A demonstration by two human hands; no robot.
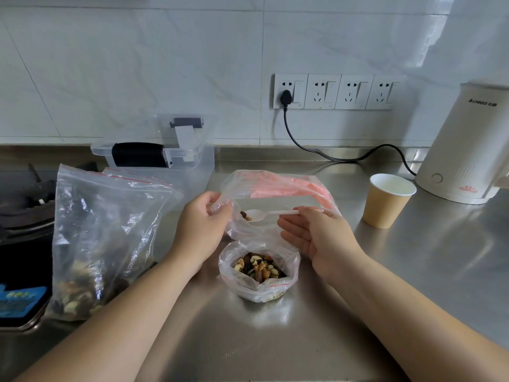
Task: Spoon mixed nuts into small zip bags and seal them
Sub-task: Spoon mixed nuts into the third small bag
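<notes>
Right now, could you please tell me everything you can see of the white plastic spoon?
The white plastic spoon is a small, one-piece disposable spoon. It lies roughly level above the counter, handle pointing right, bowl pointing left. The right hand pinches the handle end. The bowl carries a few mixed nuts at its tip and sits at the mouth of a clear zip bag, which the left hand holds open.

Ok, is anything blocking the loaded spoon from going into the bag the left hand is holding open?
Nothing visible does. The left hand pinches the zip bag by its edge, holding the mouth open, and the white spoon in the right hand is already at that opening with a few nuts in its bowl.
</notes>
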